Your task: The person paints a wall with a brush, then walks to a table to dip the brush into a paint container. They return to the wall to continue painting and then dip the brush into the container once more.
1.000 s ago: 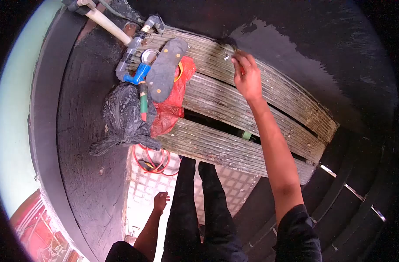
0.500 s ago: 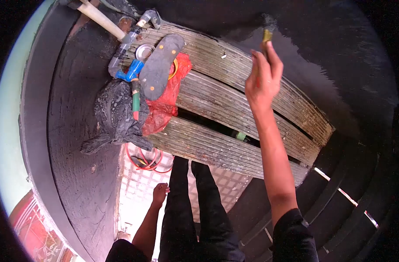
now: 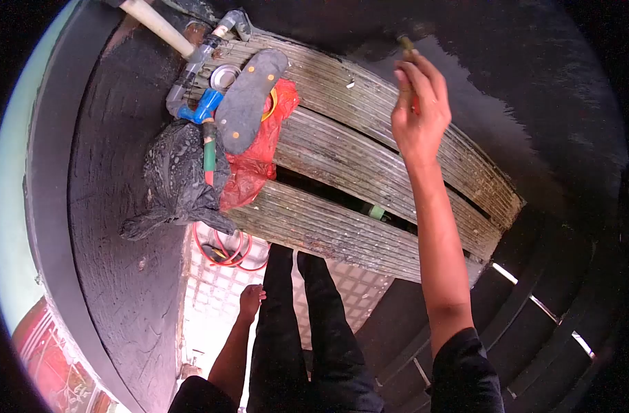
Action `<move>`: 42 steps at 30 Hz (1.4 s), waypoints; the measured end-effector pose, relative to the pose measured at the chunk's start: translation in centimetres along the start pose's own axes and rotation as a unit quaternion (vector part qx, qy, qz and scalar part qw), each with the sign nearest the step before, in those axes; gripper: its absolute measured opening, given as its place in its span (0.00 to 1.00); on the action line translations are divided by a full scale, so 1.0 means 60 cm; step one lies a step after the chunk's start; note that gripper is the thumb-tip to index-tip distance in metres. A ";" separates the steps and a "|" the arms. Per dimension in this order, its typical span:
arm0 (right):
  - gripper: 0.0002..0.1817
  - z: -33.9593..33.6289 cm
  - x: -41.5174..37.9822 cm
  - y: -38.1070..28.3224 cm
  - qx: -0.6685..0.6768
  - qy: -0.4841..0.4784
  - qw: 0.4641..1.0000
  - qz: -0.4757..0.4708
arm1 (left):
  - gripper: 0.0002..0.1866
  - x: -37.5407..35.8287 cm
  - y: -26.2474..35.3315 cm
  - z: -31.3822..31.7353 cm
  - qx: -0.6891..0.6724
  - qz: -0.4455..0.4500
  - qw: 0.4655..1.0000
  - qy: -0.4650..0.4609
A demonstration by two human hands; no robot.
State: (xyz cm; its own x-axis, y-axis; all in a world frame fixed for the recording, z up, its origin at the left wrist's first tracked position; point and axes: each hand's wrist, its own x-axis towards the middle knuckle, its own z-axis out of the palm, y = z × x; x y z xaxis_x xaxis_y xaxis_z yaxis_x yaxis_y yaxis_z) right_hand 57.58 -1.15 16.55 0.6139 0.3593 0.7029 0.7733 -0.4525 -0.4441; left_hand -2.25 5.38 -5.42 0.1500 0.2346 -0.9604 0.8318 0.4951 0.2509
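My right hand is raised over the far edge of the slatted planks. It pinches a paintbrush, whose handle is mostly hidden by the fingers. The brush tip is against the dark wall, beside a wet-looking patch with a lighter grey sheen. My left hand hangs low beside my left thigh, fingers curled in, and I see nothing in it.
On the planks lie a grey shoe sole, a red plastic bag and a round tin. Grey pipe with a blue valve and a black bag stand at left. A red hose coils on the tiles.
The brush has shifted left and slightly up along the wall, and my right wrist has turned. My left hand stays low; the whole view has shifted slightly.
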 end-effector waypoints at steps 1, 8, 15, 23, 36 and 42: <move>0.11 -0.006 0.001 -0.009 -0.014 0.041 0.999 -0.028 | 0.16 -0.001 -0.002 0.003 -0.003 -0.002 1.000 0.000; 0.16 0.041 -0.043 -0.011 -0.047 0.004 0.998 -0.037 | 0.17 0.006 0.000 0.004 0.005 -0.009 1.000 0.000; 0.10 0.103 -0.090 0.033 -0.017 -0.151 0.986 0.072 | 0.16 -0.002 0.017 -0.002 0.000 0.005 1.000 0.007; 0.09 0.043 -0.046 -0.002 -0.050 -0.046 0.997 0.023 | 0.16 0.016 -0.044 -0.016 -0.032 -0.008 0.999 -0.011; 0.11 0.123 -0.098 0.044 -0.043 -0.109 0.993 0.011 | 0.18 0.007 -0.028 -0.005 -0.028 -0.013 0.999 0.011; 0.05 0.133 -0.077 0.059 0.022 -0.169 0.982 0.079 | 0.19 0.014 -0.059 -0.006 -0.031 -0.005 0.999 0.011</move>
State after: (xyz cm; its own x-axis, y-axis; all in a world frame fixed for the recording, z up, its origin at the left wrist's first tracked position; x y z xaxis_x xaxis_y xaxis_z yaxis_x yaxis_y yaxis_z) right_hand 58.77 2.11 7.29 0.7388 0.5405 0.4025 0.6655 -0.4912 -0.5620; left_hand -5.23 4.13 -7.10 0.1295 0.2463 -0.9605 0.7984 0.5486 0.2483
